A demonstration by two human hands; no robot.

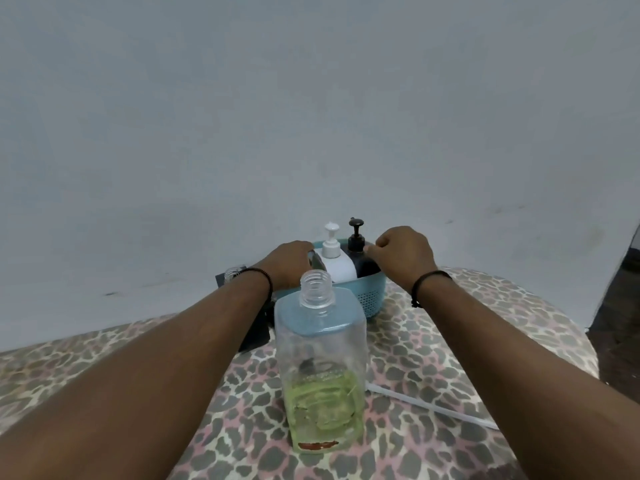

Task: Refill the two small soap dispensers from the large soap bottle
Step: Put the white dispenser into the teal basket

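A large clear soap bottle [323,344] stands uncapped in front of me, with green soap in its lower third. Behind it a blue perforated basket [369,292] holds a white pump dispenser [334,258] and a black pump dispenser [358,251], both upright with pumps on. My left hand [289,263] grips the basket's left rim. My right hand [405,254] grips the right rim beside the black dispenser.
The table wears a leopard-print cloth [450,341]. A white pump tube [433,407] lies on it right of the large bottle. A black box [254,336] and a small clear bottle neck [232,273] sit at the left, partly behind my left arm. A grey wall stands close behind.
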